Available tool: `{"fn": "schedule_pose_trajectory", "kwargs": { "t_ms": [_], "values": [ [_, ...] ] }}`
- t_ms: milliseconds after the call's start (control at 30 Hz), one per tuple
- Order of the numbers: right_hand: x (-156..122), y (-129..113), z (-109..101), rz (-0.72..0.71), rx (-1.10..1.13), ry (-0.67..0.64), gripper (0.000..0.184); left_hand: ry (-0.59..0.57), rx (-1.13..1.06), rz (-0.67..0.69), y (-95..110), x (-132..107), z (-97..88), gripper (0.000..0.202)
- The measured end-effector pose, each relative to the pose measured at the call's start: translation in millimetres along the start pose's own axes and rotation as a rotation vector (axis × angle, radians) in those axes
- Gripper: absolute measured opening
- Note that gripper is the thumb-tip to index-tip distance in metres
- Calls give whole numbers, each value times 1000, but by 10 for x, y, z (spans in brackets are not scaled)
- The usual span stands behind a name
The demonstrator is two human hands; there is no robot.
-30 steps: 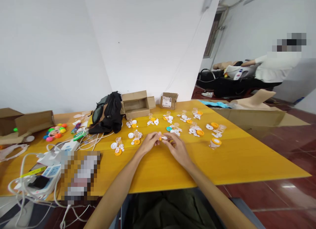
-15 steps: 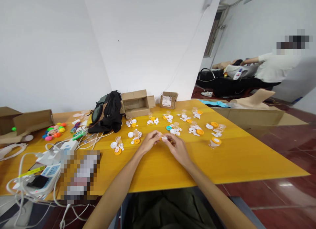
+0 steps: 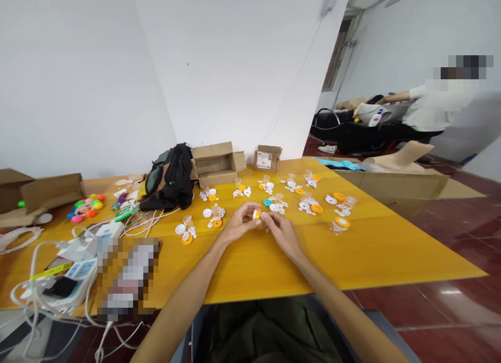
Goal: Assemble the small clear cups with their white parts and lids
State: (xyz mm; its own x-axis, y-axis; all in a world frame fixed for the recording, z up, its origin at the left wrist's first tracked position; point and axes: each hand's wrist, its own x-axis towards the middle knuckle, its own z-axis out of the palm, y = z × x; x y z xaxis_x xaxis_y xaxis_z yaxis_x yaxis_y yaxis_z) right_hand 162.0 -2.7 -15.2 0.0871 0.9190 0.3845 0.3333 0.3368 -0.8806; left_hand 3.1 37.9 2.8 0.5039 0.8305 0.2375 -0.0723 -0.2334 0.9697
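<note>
Above the middle of the table, my left hand (image 3: 241, 223) is closed on a small orange-and-white lid (image 3: 256, 215), held on edge between thumb and fingers. My right hand (image 3: 278, 228) is beside it, fingertips pinched together at the lid's right side; whatever they hold is hidden. Just beyond the hands lie a teal ring (image 3: 267, 203) and a white disc (image 3: 274, 208) with small dotted pieces. To the right stands a clear cup (image 3: 337, 228) topped by an orange lid (image 3: 342, 222).
Several groups of clear cups, white discs and orange rings (image 3: 187, 239) spread across the yellow table (image 3: 250, 279). At left are power strips (image 3: 80, 274), cables, a pixelated phone-like device and colored balls (image 3: 91, 213). A black bag (image 3: 176, 180) and cardboard boxes (image 3: 215, 165) line the back. A person sits far right.
The lid has turned and now shows its white-and-orange edge. My right fingers have drawn slightly back to the right, while my left hand keeps its hold.
</note>
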Motion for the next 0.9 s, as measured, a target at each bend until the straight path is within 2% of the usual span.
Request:
{"fn": "schedule_pose_trajectory", "kwargs": {
  "t_ms": [167, 300, 400, 533, 667, 800, 900],
  "values": [
    [-6, -38, 12, -17, 25, -21, 46, 99, -30, -81, -31, 9, 15, 44],
    [-12, -76, 5, -34, 33, -35, 41, 80, 53, -141, -56, 27, 12, 44],
    [-11, -72, 2, -30, 34, -40, 39, 63, 53, -116, -28, 22, 13, 40],
    [-8, -44, 6, -22, 41, -12, 38, 97, -2, -59, 26, 7, 18, 36],
    [-9, -50, 9, -25, 43, -20, 38, 134, -29, -92, -7, 13, 19, 39],
    [-11, -60, 12, -26, 42, -25, 38, 66, -2, -142, -50, 20, 16, 46],
    [-7, -50, 17, -18, 56, -19, 38, 63, -5, -87, -18, 11, 15, 42]
  ]
}}
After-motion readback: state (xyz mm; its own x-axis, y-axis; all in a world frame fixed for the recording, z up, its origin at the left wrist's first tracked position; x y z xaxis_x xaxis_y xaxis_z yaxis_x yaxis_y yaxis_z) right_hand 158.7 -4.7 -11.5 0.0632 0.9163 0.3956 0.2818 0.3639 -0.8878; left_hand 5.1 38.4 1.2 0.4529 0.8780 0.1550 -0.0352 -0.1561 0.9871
